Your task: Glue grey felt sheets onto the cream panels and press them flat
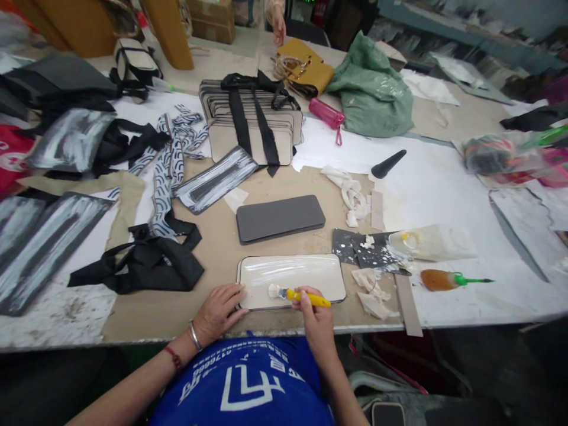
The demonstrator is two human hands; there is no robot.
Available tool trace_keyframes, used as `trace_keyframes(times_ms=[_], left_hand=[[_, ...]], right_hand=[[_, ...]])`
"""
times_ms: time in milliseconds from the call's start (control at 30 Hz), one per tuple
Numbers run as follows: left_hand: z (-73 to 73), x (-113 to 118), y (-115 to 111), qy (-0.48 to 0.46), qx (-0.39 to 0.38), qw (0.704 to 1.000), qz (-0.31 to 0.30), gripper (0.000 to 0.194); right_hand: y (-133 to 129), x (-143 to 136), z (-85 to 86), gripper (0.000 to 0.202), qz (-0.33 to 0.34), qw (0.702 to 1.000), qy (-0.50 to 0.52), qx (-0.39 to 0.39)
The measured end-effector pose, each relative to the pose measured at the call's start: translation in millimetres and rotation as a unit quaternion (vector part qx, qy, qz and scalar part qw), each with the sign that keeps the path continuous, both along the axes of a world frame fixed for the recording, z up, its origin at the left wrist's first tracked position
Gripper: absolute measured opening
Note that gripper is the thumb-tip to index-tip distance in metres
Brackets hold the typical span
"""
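My right hand (316,316) is closed round the yellow handle of a brush (306,297). Its pale bristles touch a beige rounded panel (310,272) with dark edges, where wet white streaks shine along the upper part. At least one more panel lies under it, showing at the left edge. My left hand (220,307) rests with fingers stretched out against the panel's left end, holding nothing. Just beyond lies a small stack of dark grey rounded panels (281,219). To the right, a clear cup (428,242) with whitish paste lies on white-spattered dark strips (355,248).
Farther back stand stacked beige panels (251,139) with black straps. Black fabric (146,263) and white-smeared dark pieces (53,242) cover the left side. An amber bottle (437,280) with a green nozzle lies right. Another person's hand (278,26) shows at the back.
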State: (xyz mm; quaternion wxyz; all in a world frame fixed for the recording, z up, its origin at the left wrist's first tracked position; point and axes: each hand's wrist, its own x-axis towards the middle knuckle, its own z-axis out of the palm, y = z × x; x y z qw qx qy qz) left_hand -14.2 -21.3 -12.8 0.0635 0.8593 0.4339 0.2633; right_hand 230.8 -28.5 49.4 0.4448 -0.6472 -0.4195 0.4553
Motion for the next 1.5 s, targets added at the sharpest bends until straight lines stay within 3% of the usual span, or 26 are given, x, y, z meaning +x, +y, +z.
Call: trace_keyframes(times_ms=[100,200,333,500,600,667,800,900,1033,1167,1333,1433,1500], left_hand=[[-1.7,0,0,-0.004,0.011,1.0,-0.004,0.022],[-3.4,0,0,-0.008,0.016,1.0,-0.007,0.023],[-5.2,-2,1,-0.018,0.023,1.0,-0.012,0.024],[-5.8,-5,5,-0.022,0.044,0.998,-0.038,0.023],[-4.7,-7,7,-0.019,0.046,0.998,-0.044,0.022],[-2.8,-7,8,-0.016,0.038,0.998,-0.048,0.023],[1.6,-9,8,-0.021,0.009,0.998,-0.052,0.025],[1.2,-11,8,-0.025,-0.016,0.998,-0.048,0.023],[-2.1,-13,9,-0.025,-0.027,0.998,-0.048,0.019],[-3.7,-13,9,-0.027,-0.019,0.998,-0.059,0.017],[-2.4,-14,9,-0.028,-0.008,0.998,-0.054,0.019],[-1.5,-14,10,-0.031,0.013,0.997,-0.066,0.018],[-1.5,-14,11,-0.035,0.028,0.996,-0.071,0.017]], right_hand=[[-1,38,-7.4,0.04,-0.09,0.992,-0.084,-0.001],[-4,86,-2.8,0.047,-0.161,0.967,-0.198,0.005],[-6,107,5.1,0.043,-0.155,0.923,-0.345,0.068],[-8,58,-3.3,0.026,-0.02,0.874,-0.441,0.204],[-16,16,-2.2,0.022,0.066,0.887,-0.396,0.227],[-22,-7,4.8,0.023,0.087,0.909,-0.337,0.23],[-28,-38,18.5,0.02,0.034,0.967,-0.195,0.162],[-28,-51,15.1,0.024,0.015,0.991,-0.106,0.086],[-30,-47,2.4,0.028,0.017,0.993,-0.106,0.051],[-31,-32,5.1,0.03,-0.023,0.982,-0.178,0.057],[-19,-55,10.3,0.03,-0.021,0.996,-0.071,0.048],[-11,-67,1.5,0.026,-0.001,0.998,-0.034,0.061],[-9,-58,-6.2,0.026,-0.015,0.996,-0.052,0.069]])
